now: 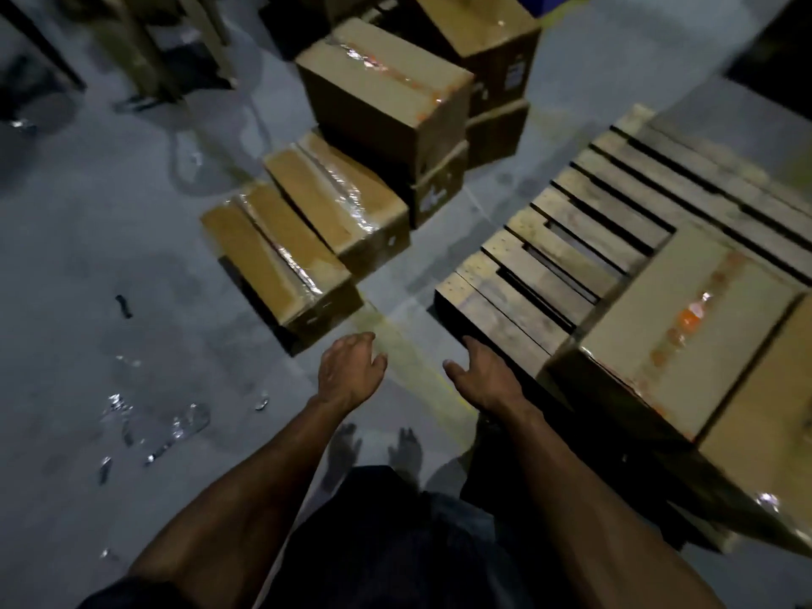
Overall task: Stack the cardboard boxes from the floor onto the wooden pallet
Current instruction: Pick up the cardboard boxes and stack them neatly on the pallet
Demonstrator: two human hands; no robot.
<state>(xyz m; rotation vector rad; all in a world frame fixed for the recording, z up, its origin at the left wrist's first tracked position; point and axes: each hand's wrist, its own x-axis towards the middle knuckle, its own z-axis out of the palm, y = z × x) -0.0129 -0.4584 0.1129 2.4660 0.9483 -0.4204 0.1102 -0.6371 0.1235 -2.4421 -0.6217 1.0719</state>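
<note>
Several taped cardboard boxes stand on the grey floor ahead: the nearest box [281, 261] lies low, a second box [338, 200] sits just behind it, and a taller stack [386, 94] rises further back. The wooden pallet [584, 222] lies to the right, with a taped box [676, 318] on its near right part and another box [764, 410] beside that. My left hand [349, 371] hangs empty in the air, fingers loosely curled, short of the nearest box. My right hand [485, 380] is held out empty over the pallet's near corner.
Scraps of clear tape and plastic [167, 424] litter the floor at the left. A yellow floor line [408, 345] runs between the boxes and the pallet. Dark racking legs [145, 46] stand at the back left. My bare feet [378, 450] show below.
</note>
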